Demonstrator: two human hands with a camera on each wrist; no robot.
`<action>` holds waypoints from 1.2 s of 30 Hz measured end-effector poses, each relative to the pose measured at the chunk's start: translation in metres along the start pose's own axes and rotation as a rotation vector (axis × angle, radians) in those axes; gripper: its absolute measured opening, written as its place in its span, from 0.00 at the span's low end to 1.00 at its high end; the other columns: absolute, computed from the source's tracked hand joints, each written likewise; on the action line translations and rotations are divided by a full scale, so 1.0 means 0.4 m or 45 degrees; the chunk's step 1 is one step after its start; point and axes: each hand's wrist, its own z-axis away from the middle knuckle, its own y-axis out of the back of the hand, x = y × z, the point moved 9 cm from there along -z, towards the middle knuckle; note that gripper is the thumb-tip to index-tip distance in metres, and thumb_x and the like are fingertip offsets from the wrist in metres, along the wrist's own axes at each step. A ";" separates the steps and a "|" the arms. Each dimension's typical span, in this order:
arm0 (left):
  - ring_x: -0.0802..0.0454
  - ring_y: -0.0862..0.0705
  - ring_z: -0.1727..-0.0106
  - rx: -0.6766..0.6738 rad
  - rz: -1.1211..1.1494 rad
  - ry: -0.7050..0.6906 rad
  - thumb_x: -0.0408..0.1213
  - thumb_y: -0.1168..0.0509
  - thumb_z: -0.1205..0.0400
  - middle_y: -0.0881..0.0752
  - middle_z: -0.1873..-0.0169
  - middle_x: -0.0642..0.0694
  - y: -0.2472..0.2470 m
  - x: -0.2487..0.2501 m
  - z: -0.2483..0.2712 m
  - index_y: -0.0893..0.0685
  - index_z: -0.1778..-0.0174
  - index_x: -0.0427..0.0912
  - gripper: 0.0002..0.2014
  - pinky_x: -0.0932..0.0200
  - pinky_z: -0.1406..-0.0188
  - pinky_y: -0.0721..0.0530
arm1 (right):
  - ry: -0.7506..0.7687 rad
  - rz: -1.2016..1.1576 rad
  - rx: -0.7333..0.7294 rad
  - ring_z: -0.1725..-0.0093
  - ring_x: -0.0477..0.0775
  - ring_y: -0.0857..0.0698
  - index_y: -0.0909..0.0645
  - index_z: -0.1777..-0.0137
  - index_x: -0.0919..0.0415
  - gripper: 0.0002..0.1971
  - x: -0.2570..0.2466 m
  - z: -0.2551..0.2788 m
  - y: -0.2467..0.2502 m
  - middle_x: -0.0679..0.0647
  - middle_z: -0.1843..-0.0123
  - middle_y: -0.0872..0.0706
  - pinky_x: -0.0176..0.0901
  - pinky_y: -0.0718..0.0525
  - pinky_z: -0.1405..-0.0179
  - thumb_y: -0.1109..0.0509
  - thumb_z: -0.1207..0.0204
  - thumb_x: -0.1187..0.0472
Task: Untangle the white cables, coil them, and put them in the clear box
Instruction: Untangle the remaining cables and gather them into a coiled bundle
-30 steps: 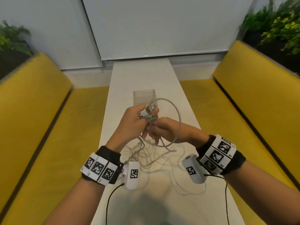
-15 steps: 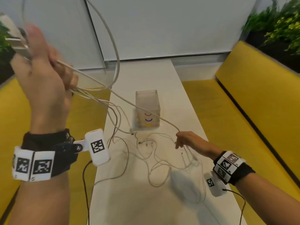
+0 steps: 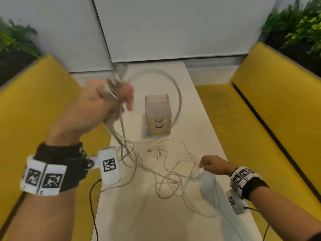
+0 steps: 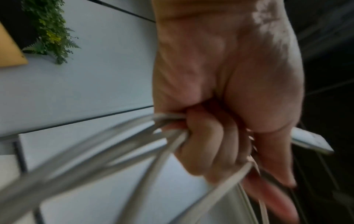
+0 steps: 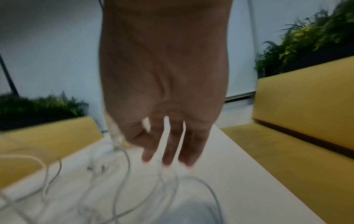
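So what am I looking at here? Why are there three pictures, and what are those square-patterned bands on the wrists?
There is no machine: a person works with bare hands, wearing cameras. The wide picture comes from a camera on the head; the other two come from small cameras strapped to each wrist, looking along the fingers. The patterned wristbands are part of that worn gear; what they do, the pictures do not show. The left hand is raised and grips a bundle of white cables, one swinging in a big loop. The right hand is low over the white table, at the thin tangled cables lying there. Behind them stands the clear box.
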 end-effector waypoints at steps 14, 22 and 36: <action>0.59 0.39 0.82 -0.615 -0.502 0.496 0.33 0.39 0.11 0.33 0.83 0.56 -0.140 -0.300 0.036 0.08 0.46 0.48 0.13 0.66 0.81 0.38 | -0.584 -0.056 0.418 0.33 0.66 0.19 0.35 0.25 0.71 0.29 0.110 -0.089 -0.071 0.68 0.30 0.22 0.52 0.20 0.39 0.38 0.16 0.49; 0.55 0.41 0.80 -0.358 -0.297 0.609 0.38 0.40 0.10 0.37 0.80 0.53 -0.153 -0.374 0.027 0.12 0.55 0.40 0.14 0.60 0.79 0.43 | -0.681 -0.151 0.397 0.41 0.64 0.14 0.17 0.43 0.73 0.13 0.110 -0.116 -0.065 0.66 0.41 0.13 0.46 0.17 0.50 0.34 0.18 0.61; 0.56 0.41 0.79 0.234 0.278 0.401 0.42 0.39 0.10 0.37 0.81 0.56 -0.139 -0.312 -0.027 0.23 0.61 0.40 0.15 0.63 0.80 0.41 | 0.645 -1.185 0.661 0.70 0.44 0.31 0.34 0.45 0.56 0.04 -0.468 0.170 0.400 0.48 0.64 0.30 0.37 0.28 0.71 0.44 0.16 0.65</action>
